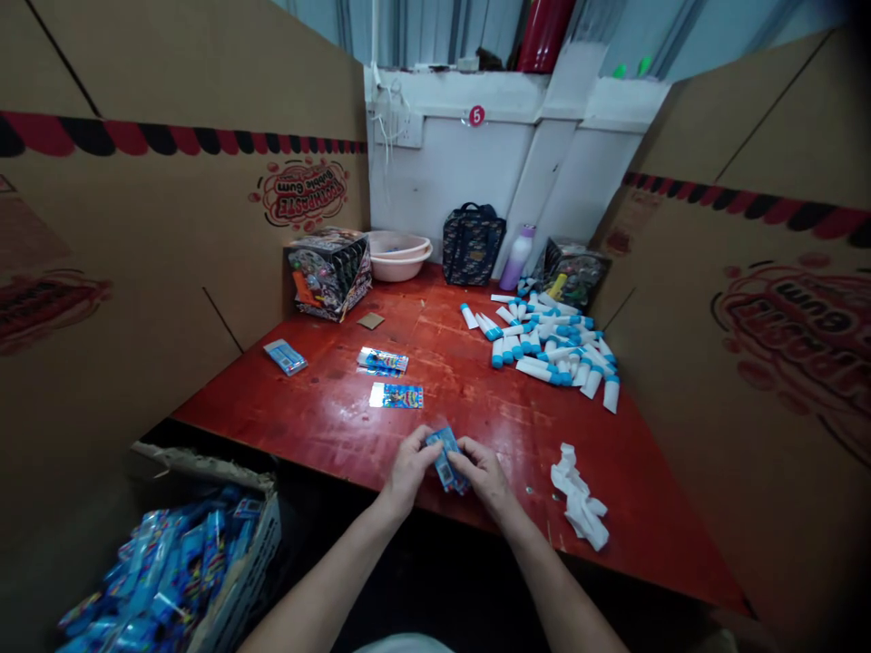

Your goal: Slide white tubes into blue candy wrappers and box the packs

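Observation:
Near the table's front edge, my left hand [412,464] and my right hand [484,472] both grip a small stack of blue printed packets [447,461] between thumbs and fingers. How many packets are in the stack I cannot tell. Just beyond my hands lies a flat blue printed packet [401,396] with a pale end. A little pile of similar packets [382,361] is behind it. Farther left, another blue packet bundle [286,356] rests by the cardboard wall.
White tubes with blue caps [558,340] are heaped at the right. Crumpled white tissue [578,497] lies at the front right. A box of filled blue packets [163,562] stands below left. Pink basins [400,256], a dark bag [473,245] and a purple bottle [518,257] line the back.

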Available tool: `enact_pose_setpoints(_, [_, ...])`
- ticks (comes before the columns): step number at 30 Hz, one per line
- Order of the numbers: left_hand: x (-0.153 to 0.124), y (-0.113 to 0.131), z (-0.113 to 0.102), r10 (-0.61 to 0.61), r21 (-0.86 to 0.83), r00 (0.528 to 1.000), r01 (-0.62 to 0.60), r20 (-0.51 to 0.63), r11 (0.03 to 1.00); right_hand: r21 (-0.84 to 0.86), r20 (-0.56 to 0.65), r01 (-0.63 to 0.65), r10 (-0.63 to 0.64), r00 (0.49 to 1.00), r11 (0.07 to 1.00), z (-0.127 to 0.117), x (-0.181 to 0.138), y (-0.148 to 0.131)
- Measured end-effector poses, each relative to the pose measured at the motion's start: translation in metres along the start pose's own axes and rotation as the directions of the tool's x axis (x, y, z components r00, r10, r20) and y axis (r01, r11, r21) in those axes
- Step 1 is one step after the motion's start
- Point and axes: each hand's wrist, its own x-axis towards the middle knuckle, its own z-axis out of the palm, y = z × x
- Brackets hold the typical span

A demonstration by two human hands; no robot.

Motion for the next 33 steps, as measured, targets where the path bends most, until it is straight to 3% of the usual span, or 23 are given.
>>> enact_pose_setpoints(6, [0.042, -0.003, -0.008, 0.062, -0.067, 0.983, -0.075, -0.171, 0.995, 0.067, -0.017, -0.098, 0.099, 0.995, 0.993, -0.014, 0.024, 0.008])
enact_pose_setpoints(12, [0.077, 0.000, -0.010, 0.005, -0.219, 0.958, -0.070, -0.287, 0.973, 0.033, 0.020, -0.136, 0.136, 0.991, 0.990, -0.020, 0.053, 0.014])
enact_pose_setpoints(18, [0.103, -0.001, -0.007, 0.076, -0.248, 0.924, -0.178, -0.374, 0.952, -0.040, 0.039, -0.172, 0.173, 0.984, 0.984, -0.031, 0.071, 0.025])
enact_pose_setpoints(22, [0.115, 0.006, -0.019, 0.091, -0.267, 0.901, -0.220, -0.423, 0.938, -0.332, 0.013, -0.110, 0.121, 0.993, 0.937, -0.047, 0.070, 0.022])
enact_pose_setpoints(26, [0.118, 0.016, -0.025, 0.050, -0.321, 0.903, -0.203, -0.427, 0.925, -0.652, -0.050, 0.047, -0.104, 0.993, 0.757, -0.056, 0.073, 0.005])
enact_pose_setpoints(29, [0.115, 0.018, -0.018, 0.030, -0.354, 0.926, -0.174, -0.377, 0.919, -0.588, -0.131, 0.124, -0.246, 0.961, 0.799, -0.043, 0.089, -0.005])
enact_pose_setpoints(33, [0.112, 0.018, -0.011, 0.069, -0.363, 0.931, -0.207, -0.359, 0.908, -0.285, -0.059, 0.065, -0.086, 0.995, 0.956, -0.015, 0.114, -0.005])
